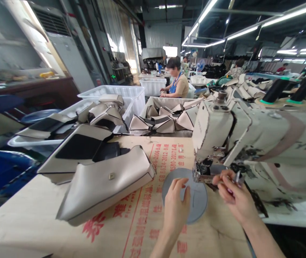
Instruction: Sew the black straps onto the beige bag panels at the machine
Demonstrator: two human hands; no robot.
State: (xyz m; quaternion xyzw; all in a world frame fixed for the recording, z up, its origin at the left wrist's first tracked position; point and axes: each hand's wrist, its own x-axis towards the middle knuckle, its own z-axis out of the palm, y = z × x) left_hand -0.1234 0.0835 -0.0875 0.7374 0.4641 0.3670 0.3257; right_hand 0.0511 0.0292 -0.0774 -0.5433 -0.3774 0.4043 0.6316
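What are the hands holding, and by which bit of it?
The right hand grips a small shiny thing; fingers cover too much to tell by which part. The left hand shows nothing held.

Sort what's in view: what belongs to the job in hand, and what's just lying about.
Likely in the job:
- sewing machine
- small shiny item in the right hand, too unclear to name
- grey disc under the left hand
- beige bag piece

Probably incidental:
- blue fan
- yellow item at far left
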